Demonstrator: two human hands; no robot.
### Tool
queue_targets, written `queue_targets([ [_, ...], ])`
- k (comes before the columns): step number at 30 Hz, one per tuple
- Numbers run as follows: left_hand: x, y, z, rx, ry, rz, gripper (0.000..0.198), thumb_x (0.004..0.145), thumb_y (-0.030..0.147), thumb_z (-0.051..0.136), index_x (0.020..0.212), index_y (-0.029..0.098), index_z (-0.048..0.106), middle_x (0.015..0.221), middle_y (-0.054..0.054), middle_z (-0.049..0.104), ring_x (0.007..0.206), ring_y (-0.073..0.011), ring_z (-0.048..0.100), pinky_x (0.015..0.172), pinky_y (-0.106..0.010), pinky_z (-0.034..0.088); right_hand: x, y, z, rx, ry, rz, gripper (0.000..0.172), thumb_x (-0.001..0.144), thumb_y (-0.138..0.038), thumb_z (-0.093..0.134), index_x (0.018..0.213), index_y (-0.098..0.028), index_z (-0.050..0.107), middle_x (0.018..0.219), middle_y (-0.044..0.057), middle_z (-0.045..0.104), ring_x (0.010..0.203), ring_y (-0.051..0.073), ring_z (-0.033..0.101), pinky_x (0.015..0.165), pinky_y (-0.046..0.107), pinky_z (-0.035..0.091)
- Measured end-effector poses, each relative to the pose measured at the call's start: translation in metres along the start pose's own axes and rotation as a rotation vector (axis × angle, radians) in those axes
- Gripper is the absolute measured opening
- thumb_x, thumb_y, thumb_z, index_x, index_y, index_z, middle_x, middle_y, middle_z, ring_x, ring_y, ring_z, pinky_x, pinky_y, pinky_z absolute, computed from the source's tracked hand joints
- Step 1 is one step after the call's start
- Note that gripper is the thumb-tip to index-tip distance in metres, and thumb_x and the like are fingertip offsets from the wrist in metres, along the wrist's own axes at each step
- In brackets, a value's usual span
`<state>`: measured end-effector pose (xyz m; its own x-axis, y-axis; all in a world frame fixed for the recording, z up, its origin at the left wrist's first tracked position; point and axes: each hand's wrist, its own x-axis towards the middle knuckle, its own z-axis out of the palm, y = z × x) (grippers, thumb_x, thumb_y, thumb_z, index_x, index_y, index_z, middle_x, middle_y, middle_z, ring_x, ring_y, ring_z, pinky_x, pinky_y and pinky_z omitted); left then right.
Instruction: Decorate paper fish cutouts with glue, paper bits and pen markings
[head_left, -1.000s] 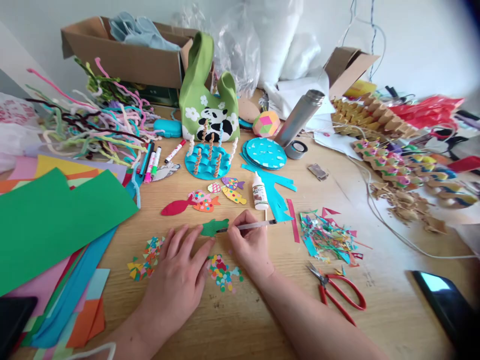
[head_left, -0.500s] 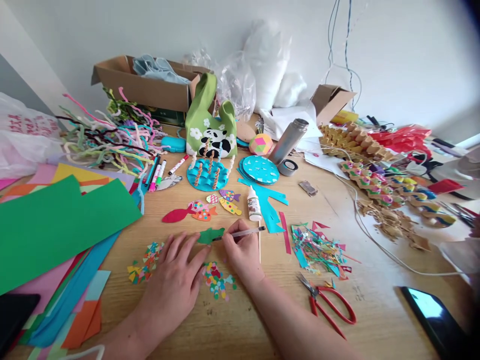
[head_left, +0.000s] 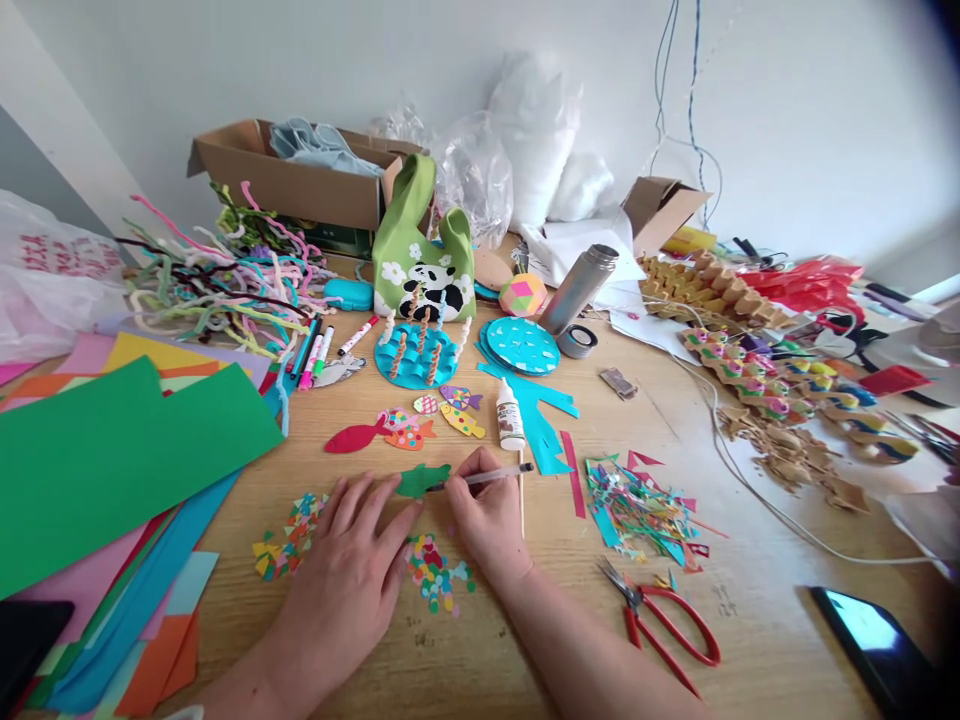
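Note:
A pen (head_left: pixel 495 474) is gripped in my right hand (head_left: pixel 487 520), its tip resting on a green fish-shaped paper cutout (head_left: pixel 421 480). My left hand (head_left: pixel 352 550) lies flat with fingers spread, the fingertips near the cutout's left end. Small paper dots (head_left: pixel 436 575) lie between my hands, and tiny paper bits (head_left: pixel 300 525) sit left of my left hand. Beyond the cutout lie a red paper fish (head_left: pixel 354 437) and several decorated paper fish (head_left: pixel 410 434). A white glue bottle (head_left: pixel 510 418) stands behind my right hand.
Red-handled scissors (head_left: pixel 660 620) and paper scraps (head_left: pixel 645 505) lie at right, with a phone (head_left: pixel 870 640) farther over. Green paper sheets (head_left: pixel 135 440) cover the left side. A blue disc with twisted posts (head_left: pixel 417 355), a metal flask (head_left: pixel 581 288) and a panda bag (head_left: pixel 424 250) stand behind.
The view has shifted very slightly, so everything sits a little lower. Both hands keep nearly the same place, and the pen tip stays on the green paper fish.

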<state>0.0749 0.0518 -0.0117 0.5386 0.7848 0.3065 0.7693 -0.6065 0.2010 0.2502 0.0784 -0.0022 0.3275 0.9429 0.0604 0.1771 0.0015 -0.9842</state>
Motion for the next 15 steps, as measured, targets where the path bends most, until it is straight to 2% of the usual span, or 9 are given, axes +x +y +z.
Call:
queue_targets([
  [9, 0.0011, 0.0011, -0.0001, 0.012, -0.011, -0.009, 0.041, 0.089, 0.019, 0.054, 0.129, 0.028, 0.06, 0.138, -0.009, 0.054, 0.13, -0.033, 0.044, 0.108, -0.06, 0.043, 0.0002, -0.0007, -0.0005, 0.015, -0.006, -0.023, 0.014, 0.065, -0.022, 0.056, 0.059, -0.023, 0.044, 0.051, -0.007, 0.044, 0.048, 0.011, 0.038, 0.044, 0.021, 0.03],
  [15, -0.0003, 0.001, 0.0017, 0.012, 0.013, -0.008, 0.043, 0.089, 0.016, 0.053, 0.13, 0.028, 0.059, 0.138, -0.009, 0.054, 0.131, -0.033, 0.044, 0.107, -0.06, 0.044, 0.0009, 0.0017, 0.0006, 0.064, 0.037, 0.004, 0.02, 0.073, -0.027, 0.06, 0.063, -0.023, 0.044, 0.054, -0.007, 0.044, 0.049, 0.01, 0.038, 0.045, 0.021, 0.032],
])
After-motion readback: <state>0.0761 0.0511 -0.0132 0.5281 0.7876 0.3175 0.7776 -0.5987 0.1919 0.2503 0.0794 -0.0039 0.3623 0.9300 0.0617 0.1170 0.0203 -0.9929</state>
